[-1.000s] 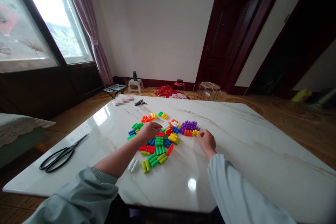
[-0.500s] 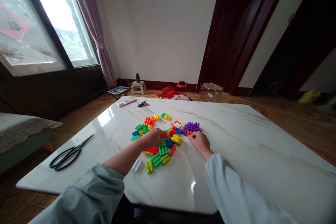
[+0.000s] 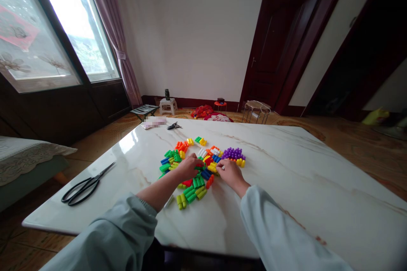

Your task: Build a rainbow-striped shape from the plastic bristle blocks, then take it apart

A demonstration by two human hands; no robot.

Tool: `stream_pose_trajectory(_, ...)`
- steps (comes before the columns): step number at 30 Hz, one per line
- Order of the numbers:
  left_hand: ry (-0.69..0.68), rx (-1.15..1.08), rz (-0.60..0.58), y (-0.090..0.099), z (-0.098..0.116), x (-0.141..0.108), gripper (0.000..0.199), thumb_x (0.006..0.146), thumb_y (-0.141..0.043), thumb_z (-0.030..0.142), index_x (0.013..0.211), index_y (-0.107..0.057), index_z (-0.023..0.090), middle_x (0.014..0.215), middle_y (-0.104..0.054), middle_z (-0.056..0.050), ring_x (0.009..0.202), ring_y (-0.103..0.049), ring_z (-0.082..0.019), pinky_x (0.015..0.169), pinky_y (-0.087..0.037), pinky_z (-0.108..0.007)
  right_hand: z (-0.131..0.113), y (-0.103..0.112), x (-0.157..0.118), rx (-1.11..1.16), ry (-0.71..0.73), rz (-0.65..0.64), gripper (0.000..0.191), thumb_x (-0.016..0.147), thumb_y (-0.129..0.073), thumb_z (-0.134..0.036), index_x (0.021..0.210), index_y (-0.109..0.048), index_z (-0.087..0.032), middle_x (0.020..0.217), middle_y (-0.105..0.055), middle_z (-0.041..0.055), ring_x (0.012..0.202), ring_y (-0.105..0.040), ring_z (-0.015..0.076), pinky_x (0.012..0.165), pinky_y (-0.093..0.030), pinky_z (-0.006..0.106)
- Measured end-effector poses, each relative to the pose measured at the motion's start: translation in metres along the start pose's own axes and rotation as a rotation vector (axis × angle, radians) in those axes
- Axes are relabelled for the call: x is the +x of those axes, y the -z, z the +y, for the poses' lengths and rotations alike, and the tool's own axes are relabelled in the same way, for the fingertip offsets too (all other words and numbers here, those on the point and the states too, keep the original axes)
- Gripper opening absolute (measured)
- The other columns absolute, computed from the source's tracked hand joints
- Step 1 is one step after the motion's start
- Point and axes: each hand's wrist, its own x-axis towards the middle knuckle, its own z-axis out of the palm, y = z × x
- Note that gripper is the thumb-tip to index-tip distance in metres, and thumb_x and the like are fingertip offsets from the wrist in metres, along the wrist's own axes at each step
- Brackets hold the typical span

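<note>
My left hand [image 3: 190, 167] is over the left middle of a loose heap of colourful plastic building blocks. Its fingers are curled, with a red block [image 3: 200, 164] showing at the fingertips. My right hand [image 3: 231, 173] is at the heap's right side, fingers bent and pressed together; what they hold is too small and hidden to name. Between the hands lie yellow blocks [image 3: 212, 168] and blue blocks [image 3: 206, 174]. Just beyond my right hand sit a cluster of purple blocks [image 3: 233, 153] and some yellow blocks [image 3: 241, 162]. Green blocks [image 3: 190, 194] lie nearest me.
Black-handled scissors [image 3: 85, 187] lie on the marble-patterned table [image 3: 292, 169] to the left. Toward its far edge are a blurred-out flat object [image 3: 154, 122] and a dark small item like keys [image 3: 174, 125]. Stools [image 3: 168, 106] stand on the floor beyond.
My right hand has moved left and toward me, away from the purple blocks, uncovering yellow blocks there. My left hand has shifted slightly right, its forearm now covering most of the white block.
</note>
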Motion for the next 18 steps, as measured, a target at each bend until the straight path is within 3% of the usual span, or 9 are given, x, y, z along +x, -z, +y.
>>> stream_pose_trajectory(7,0.046,-0.007,0.056,-0.003,-0.002,0.006,0.034,0.072,-0.051,0.01,0.093,-0.074,0.022,0.093,-0.064,-0.006,0.087,-0.061,-0.019,0.08,-0.047,-0.028,-0.008,0.0,0.0,0.012,0.033,0.0,0.015,0.077,-0.055,-0.016,0.073,-0.069,-0.02,0.083,-0.07,0.0022,0.071,-0.061,0.013,0.069,-0.042,0.022)
stream_pose_trajectory(14,0.111,0.02,0.0,-0.002,0.006,0.001,0.043,0.075,-0.056,0.019,0.117,-0.064,0.025,0.107,-0.063,-0.007,0.091,-0.062,-0.021,0.079,-0.048,-0.028,-0.019,0.003,-0.002,0.01,0.007,-0.031,0.014,0.076,-0.057,-0.016,0.077,-0.07,-0.021,0.088,-0.07,0.002,0.077,-0.062,0.0136,0.07,-0.043,0.023)
stream_pose_trajectory(18,0.119,0.05,-0.026,-0.008,0.009,0.003,0.042,0.08,-0.053,0.023,0.121,-0.062,0.029,0.105,-0.063,-0.008,0.093,-0.062,-0.023,0.08,-0.048,-0.032,-0.024,0.002,-0.004,0.009,0.029,-0.038,0.016,0.077,-0.057,-0.015,0.079,-0.071,-0.022,0.089,-0.069,0.0025,0.084,-0.063,0.0153,0.073,-0.043,0.023)
